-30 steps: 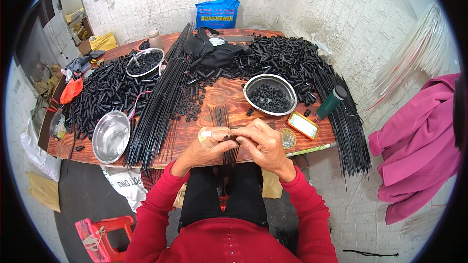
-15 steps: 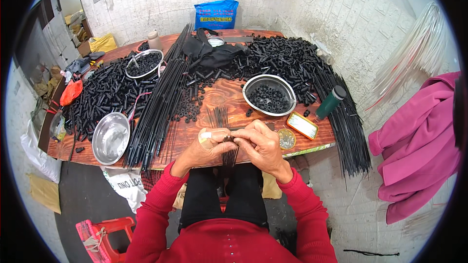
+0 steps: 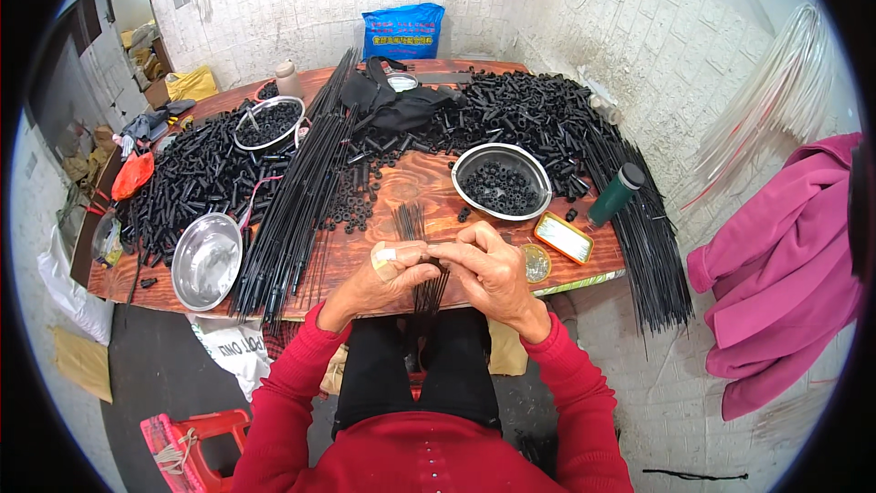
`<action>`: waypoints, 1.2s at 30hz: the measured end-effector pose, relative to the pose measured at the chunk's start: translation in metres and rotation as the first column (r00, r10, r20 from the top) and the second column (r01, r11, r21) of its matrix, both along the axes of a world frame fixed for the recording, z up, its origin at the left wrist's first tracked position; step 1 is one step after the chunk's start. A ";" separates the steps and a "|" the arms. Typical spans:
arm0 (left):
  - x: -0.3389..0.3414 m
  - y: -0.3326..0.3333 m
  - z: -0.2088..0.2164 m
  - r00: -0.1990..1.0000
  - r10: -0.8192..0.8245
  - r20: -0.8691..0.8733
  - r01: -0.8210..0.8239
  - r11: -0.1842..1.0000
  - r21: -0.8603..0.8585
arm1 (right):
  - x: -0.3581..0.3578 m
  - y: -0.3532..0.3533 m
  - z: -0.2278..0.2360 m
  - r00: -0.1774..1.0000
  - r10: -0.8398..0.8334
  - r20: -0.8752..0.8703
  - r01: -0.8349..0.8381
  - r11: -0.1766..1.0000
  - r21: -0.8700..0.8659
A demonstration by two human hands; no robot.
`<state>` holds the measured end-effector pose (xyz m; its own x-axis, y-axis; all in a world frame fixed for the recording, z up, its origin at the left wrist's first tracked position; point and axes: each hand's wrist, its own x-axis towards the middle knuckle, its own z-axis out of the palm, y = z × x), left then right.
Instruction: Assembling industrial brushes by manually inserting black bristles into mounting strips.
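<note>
Clamping thin black rods [image 3: 429, 294] with fingers of the left hand [image 3: 389, 272]. Touching it with the right hand [image 3: 493, 272]; cannot tell whether gripping.

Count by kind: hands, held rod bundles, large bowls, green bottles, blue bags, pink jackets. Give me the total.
Hands: 2 (left hand, right hand)
Held rod bundle: 1
Large bowls: 3 (front-left bowl, rear-left bowl, right-side bowl)
Green bottle: 1
Blue bag: 1
Pink jacket: 1
Total: 9
</note>
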<state>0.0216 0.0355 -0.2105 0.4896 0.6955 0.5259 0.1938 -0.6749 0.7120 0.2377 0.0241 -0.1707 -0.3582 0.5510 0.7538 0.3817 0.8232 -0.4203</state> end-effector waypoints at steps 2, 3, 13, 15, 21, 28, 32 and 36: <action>0.001 0.000 0.003 1.000 -0.007 0.009 0.006 1.000 0.012 | 0.000 -0.001 0.002 1.000 -0.002 0.015 0.002 1.000 -0.005; 0.002 0.000 0.004 1.000 -0.013 0.018 0.012 1.000 0.024 | 0.000 -0.002 0.003 1.000 -0.003 0.031 0.003 1.000 -0.011; -0.009 0.001 0.003 0.996 -0.044 -0.082 0.036 0.995 -0.095 | 0.001 -0.002 0.003 1.000 0.012 0.023 -0.012 1.000 -0.020; -0.009 0.001 0.002 0.999 -0.023 0.033 0.025 0.998 -0.059 | 0.003 -0.002 0.007 0.998 0.000 0.056 0.001 1.000 -0.009; -0.020 0.001 0.009 0.998 -0.022 0.059 0.035 0.974 -0.224 | 0.008 0.005 0.000 0.999 -0.033 0.012 0.034 0.998 -0.048; -0.008 0.007 0.008 1.000 -0.013 -0.015 0.013 1.000 0.015 | -0.005 0.003 0.001 1.000 -0.014 0.008 0.014 1.000 -0.014; -0.007 0.003 0.007 0.999 -0.033 0.019 0.033 0.999 -0.002 | -0.004 -0.001 0.001 1.000 -0.015 0.007 0.016 1.000 -0.017; -0.006 0.004 0.003 0.999 -0.039 0.012 0.039 0.999 0.023 | -0.003 -0.003 0.003 1.000 -0.011 0.018 0.011 1.000 -0.025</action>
<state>0.0158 0.0391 -0.2075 0.5095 0.6635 0.5479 0.1581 -0.6981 0.6984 0.2347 0.0206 -0.1681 -0.3652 0.5737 0.7332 0.3985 0.8081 -0.4338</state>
